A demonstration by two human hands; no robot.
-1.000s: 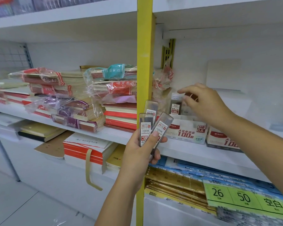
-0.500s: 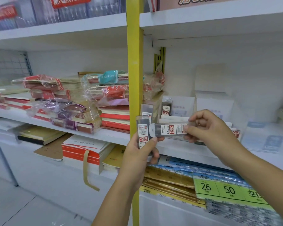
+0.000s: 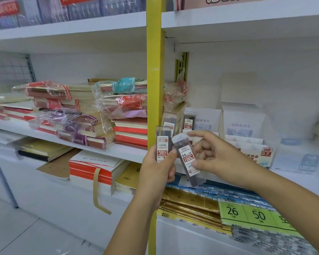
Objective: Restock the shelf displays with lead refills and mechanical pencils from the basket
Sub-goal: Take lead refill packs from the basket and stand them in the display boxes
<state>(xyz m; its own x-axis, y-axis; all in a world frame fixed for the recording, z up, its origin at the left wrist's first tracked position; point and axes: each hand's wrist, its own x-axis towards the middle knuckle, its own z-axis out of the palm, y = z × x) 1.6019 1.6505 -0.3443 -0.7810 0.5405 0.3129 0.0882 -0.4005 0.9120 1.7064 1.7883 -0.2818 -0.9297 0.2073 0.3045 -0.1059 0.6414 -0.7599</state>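
— How far along are we?

— Partway, I'm judging. My left hand (image 3: 157,168) is gripping a clear rectangular plastic lead-refill case with a red-and-white label (image 3: 162,144), fingers curled round its lower end and thumb pressing the front. What looks like a second case (image 3: 169,125) is peeking out behind it. My right hand (image 3: 221,159) is pinching another clear refill case marked 0.5 HB (image 3: 187,160), tilted, at three o'clock from the left hand.

— Anything shelved?

— One upright refill case (image 3: 188,119) is standing at twelve o'clock from my right hand, before a white cardboard display flap (image 3: 208,118). The held ones are waiting; I'm seeing no pencils.

— What's unclear?

— The basket is lying out of view, so I'm not counting the remaining stock. My right hand is hiding that display's front, and only the neighbouring white box marked HB 0.7 (image 3: 254,153) is showing. Far-right items are blurring.
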